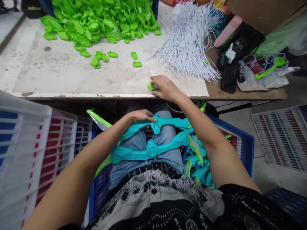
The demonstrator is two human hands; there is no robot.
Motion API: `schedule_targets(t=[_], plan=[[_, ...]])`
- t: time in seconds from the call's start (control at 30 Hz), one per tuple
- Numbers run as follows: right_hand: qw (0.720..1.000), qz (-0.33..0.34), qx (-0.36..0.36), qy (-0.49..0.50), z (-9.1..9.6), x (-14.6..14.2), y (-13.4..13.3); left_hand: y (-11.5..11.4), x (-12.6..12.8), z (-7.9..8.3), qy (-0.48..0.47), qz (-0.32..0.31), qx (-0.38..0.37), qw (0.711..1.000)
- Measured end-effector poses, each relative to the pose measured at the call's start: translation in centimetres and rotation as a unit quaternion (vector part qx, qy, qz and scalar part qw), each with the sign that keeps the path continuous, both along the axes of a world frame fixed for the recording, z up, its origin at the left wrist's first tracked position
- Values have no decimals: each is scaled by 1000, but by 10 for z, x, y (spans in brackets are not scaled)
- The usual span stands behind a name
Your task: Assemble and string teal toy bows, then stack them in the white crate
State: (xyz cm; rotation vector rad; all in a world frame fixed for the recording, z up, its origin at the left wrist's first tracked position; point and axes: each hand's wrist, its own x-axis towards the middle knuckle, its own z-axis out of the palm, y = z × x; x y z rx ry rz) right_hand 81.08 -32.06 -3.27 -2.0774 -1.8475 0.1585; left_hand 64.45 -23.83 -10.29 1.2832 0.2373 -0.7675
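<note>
Across my lap lie two long turquoise plastic parts with green-and-grey ends. My left hand (142, 115) is closed on the farther turquoise plastic part (156, 125), just left of its raised centre. The nearer turquoise plastic part (151, 149) rests on my thighs, untouched by either hand. At the table's front edge, my right hand (165, 88) has its fingertips on a small green plastic piece (151, 86); thumb and fingers pinch around it. More loose green pieces (137, 64) lie farther back on the table.
A large heap of green pieces (103, 22) spills from a blue bin at the back. White ties (189, 41) lie bundled at right, beside a black phone (229, 76). A white crate (45, 140) stands left; a blue crate (248, 140) of turquoise parts stands right.
</note>
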Motion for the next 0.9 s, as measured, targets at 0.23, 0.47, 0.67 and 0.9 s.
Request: schedule_targets(t=[0.23,0.47,0.67,0.9], plan=[[997,-7,53,55,-2,-29,-39,2,0,-4,10,10,3,1000],[997,-24,19,78,-56,-101,-132,0,1,-9,12,7,-12,1000],[993,-59,32,95,-75,-107,-128,-2,0,-8,-14,26,27,999],[975,-136,65,166,-71,-112,-122,-5,-3,-8,-48,12,64,997]])
